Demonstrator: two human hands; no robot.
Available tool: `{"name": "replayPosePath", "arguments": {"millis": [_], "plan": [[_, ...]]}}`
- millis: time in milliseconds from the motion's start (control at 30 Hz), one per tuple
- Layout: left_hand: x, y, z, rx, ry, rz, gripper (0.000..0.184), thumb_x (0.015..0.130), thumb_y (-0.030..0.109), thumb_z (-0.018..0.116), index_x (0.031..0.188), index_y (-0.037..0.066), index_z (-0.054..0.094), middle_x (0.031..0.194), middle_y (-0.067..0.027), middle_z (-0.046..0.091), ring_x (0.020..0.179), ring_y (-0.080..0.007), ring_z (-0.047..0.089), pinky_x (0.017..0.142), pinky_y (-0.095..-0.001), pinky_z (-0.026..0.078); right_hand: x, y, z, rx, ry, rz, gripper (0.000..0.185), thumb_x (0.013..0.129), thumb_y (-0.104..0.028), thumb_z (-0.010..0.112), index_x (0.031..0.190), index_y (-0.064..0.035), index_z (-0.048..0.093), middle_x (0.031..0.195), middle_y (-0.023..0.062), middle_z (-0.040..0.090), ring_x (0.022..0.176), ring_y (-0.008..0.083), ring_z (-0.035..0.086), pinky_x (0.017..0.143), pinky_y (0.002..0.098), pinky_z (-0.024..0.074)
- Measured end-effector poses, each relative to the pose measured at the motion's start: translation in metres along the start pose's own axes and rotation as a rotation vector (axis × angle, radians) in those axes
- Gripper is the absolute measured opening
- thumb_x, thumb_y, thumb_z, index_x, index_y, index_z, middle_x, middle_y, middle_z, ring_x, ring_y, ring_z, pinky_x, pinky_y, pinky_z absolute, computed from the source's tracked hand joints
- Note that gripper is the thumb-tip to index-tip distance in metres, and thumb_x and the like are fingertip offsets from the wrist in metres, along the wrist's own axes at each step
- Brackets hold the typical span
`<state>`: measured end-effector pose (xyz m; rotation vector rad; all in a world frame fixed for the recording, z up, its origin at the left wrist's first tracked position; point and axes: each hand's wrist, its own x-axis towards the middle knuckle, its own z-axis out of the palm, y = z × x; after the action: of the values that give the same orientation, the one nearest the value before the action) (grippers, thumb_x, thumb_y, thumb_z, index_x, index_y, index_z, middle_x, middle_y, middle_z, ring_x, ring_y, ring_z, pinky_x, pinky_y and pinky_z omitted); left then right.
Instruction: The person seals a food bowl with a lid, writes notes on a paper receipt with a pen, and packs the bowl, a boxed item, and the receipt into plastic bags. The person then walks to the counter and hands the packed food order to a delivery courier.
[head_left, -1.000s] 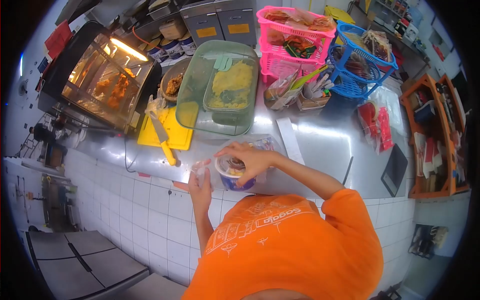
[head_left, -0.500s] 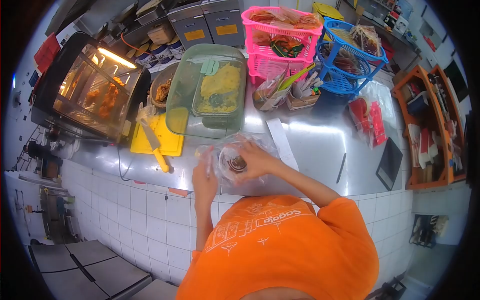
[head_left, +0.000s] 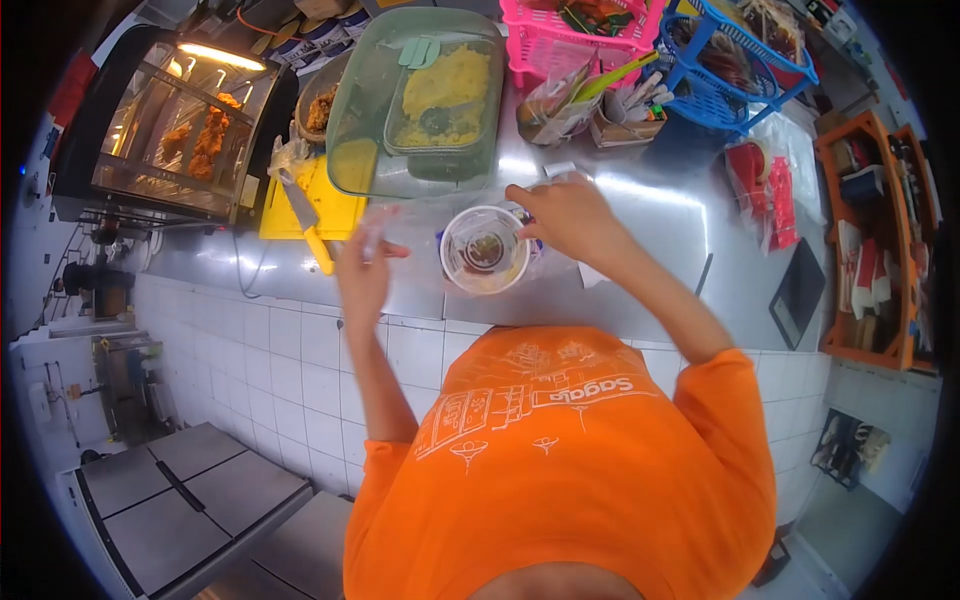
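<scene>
A round plastic cup (head_left: 485, 250) with a white rim and dark contents shows from above, near the counter's front edge. Clear plastic film (head_left: 420, 208), apparently a bag, lies around it. My right hand (head_left: 575, 220) is at the cup's right rim, thumb and forefinger closed on its edge; the film there is hard to tell apart from the cup. To the left, apart from the cup, my left hand (head_left: 362, 268) has its fingers spread and somewhat blurred, beside the film's left edge.
A yellow cutting board (head_left: 345, 185) with a knife (head_left: 305, 215) lies left, beside a heated display case (head_left: 170, 130). Behind the cup stands a green tub (head_left: 350, 150) holding a container of yellow food (head_left: 445, 90). Pink (head_left: 535, 60) and blue baskets (head_left: 740, 115) stand back right; a black tablet (head_left: 798, 290) lies right.
The view has shifted, so the counter sits higher in frame. My left hand has moved away from the cup and spread its fingers. The cup's white rim now shows plainly.
</scene>
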<state>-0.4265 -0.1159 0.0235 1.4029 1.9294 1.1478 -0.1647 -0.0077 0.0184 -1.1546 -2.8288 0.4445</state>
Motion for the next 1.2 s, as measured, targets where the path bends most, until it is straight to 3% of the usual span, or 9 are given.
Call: {"name": "replayPosePath", "arguments": {"millis": [100,200,400,500,567,667,967,1133,1200], "plan": [[0.001,0.038,-0.041,-0.099,-0.26,-0.067,0.032,0.098,0.011,0.05,0.125,0.01,0.068,0.067,-0.0006,0.061,0.065,-0.0081,0.057,0.069,-0.0233,0.046,-0.018,-0.027,-0.074,-0.178,-0.154,0.064,0.044,0.081,-0.039,0.074,0.107,-0.0056,0.065,0.088,0.0097,0.071,0.091,0.0297,0.065,0.089,0.0389,0.044],[0.004,0.048,-0.028,-0.162,-0.143,-0.139,0.034,0.099,0.014,0.051,0.128,0.011,0.067,0.06,0.0035,0.047,0.061,-0.007,0.049,0.068,-0.0216,0.044,-0.035,-0.016,-0.099,-0.473,-0.062,-0.155,0.033,0.083,-0.031,0.071,0.102,-0.0037,0.067,0.084,0.0061,0.07,0.099,0.0254,0.061,0.096,0.0342,0.0382],[0.006,0.064,-0.018,-0.175,-0.042,-0.066,0.037,0.1,0.02,0.053,0.132,0.007,0.063,0.059,0.0042,0.045,0.058,-0.0059,0.047,0.07,-0.0235,0.045,-0.046,0.003,-0.102,-0.261,0.274,-0.472,0.018,0.079,-0.007,0.064,0.096,-0.0116,0.067,0.091,-0.0006,0.066,0.098,0.0185,0.057,0.093,0.0332,0.0367],[0.008,0.095,0.0,-0.203,-0.136,0.005,0.047,0.1,0.021,0.059,0.143,0.005,0.05,0.076,-0.0016,0.062,0.068,-0.0077,0.061,0.068,-0.0235,0.05,-0.053,0.001,-0.119,-0.213,0.511,-0.447,0.023,0.076,-0.003,0.066,0.096,-0.012,0.066,0.094,-0.0008,0.064,0.097,0.0175,0.057,0.086,0.0342,0.0389],[0.011,0.108,0.02,-0.324,-0.385,0.07,0.058,0.1,0.018,0.059,0.151,0.005,0.036,0.102,-0.0117,0.069,0.081,-0.0131,0.069,0.069,-0.024,0.056,-0.067,0.027,-0.13,-0.157,0.563,-0.333,0.024,0.074,-0.001,0.068,0.096,-0.0098,0.066,0.093,0.001,0.062,0.098,0.019,0.057,0.085,0.0345,0.0412],[0.0,0.143,0.048,-0.605,-0.663,0.127,0.051,0.101,0.017,0.057,0.147,0.003,0.041,0.113,-0.0161,0.069,0.083,-0.015,0.07,0.075,-0.027,0.058,-0.106,0.075,-0.136,-0.07,0.592,-0.092,0.026,0.073,0.004,0.069,0.097,-0.0066,0.067,0.093,0.0039,0.061,0.098,0.0216,0.057,0.086,0.0349,0.0443],[0.023,0.158,0.154,-0.731,-0.735,0.004,0.037,0.105,0.025,0.049,0.129,-0.003,0.053,0.114,-0.0152,0.069,0.099,-0.0221,0.071,0.087,-0.0298,0.055,-0.183,0.159,-0.129,0.038,0.718,0.382,0.014,0.08,0.003,0.063,0.093,-0.0026,0.067,0.095,0.0108,0.066,0.093,0.0272,0.062,0.08,0.0339,0.0505],[0.056,0.097,0.178,-0.604,-0.45,0.042,0.037,0.106,0.028,0.048,0.124,-0.002,0.061,0.107,-0.0152,0.072,0.083,-0.0225,0.073,0.08,-0.0282,0.055,-0.215,0.161,-0.115,0.282,0.81,0.571,0.022,0.082,0.005,0.059,0.101,-0.0028,0.069,0.104,0.0105,0.07,0.089,0.0235,0.066,0.08,0.0328,0.0522],[0.079,0.035,0.21,-0.252,-0.297,0.016,0.051,0.1,0.039,0.057,0.134,0.001,0.054,0.112,-0.0166,0.07,0.094,-0.0283,0.07,0.084,-0.0369,0.054,-0.228,0.153,-0.116,0.345,0.826,0.617,0.029,0.084,0.004,0.059,0.11,-0.0058,0.069,0.113,0.0087,0.07,0.098,0.0214,0.066,0.084,0.0304,0.0527]]}}
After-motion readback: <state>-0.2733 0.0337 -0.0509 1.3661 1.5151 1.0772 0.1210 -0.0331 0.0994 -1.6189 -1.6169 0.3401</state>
